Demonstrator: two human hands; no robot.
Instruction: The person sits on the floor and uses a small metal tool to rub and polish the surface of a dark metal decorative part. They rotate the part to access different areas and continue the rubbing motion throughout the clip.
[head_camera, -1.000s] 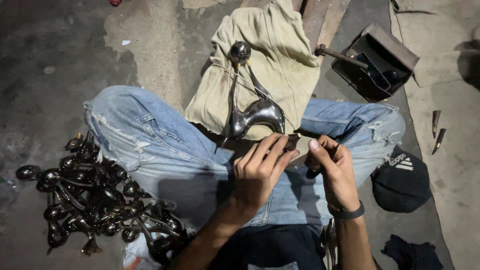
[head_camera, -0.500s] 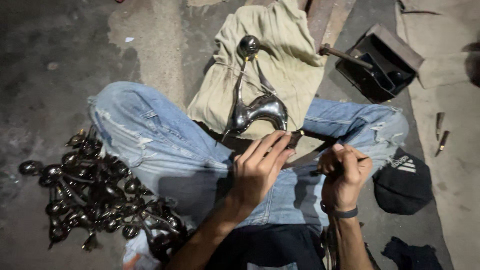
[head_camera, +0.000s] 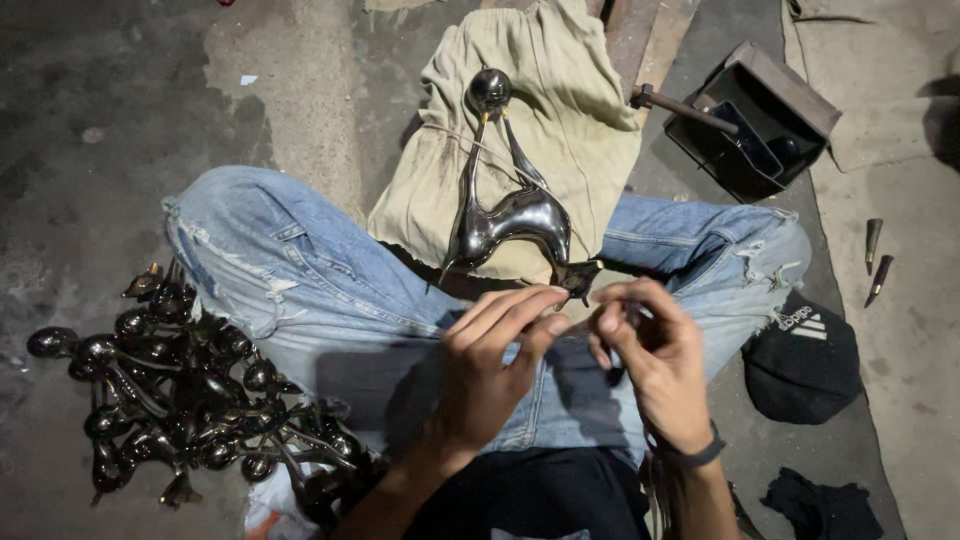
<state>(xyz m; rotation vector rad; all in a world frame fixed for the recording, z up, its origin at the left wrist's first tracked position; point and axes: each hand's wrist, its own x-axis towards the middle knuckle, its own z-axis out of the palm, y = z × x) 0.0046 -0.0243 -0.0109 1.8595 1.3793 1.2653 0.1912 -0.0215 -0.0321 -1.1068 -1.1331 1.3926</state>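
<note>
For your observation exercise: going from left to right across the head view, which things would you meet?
Pile of dark metal figures → left hand → right hand → black cap → two pointed metal punches.

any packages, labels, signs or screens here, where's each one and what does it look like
Logo on black cap: floor by the right knee; small white striped mark with lettering on dark fabric.
Open black box: floor at upper right; rectangular, dark, no label visible.
No signs or screens in view.
</note>
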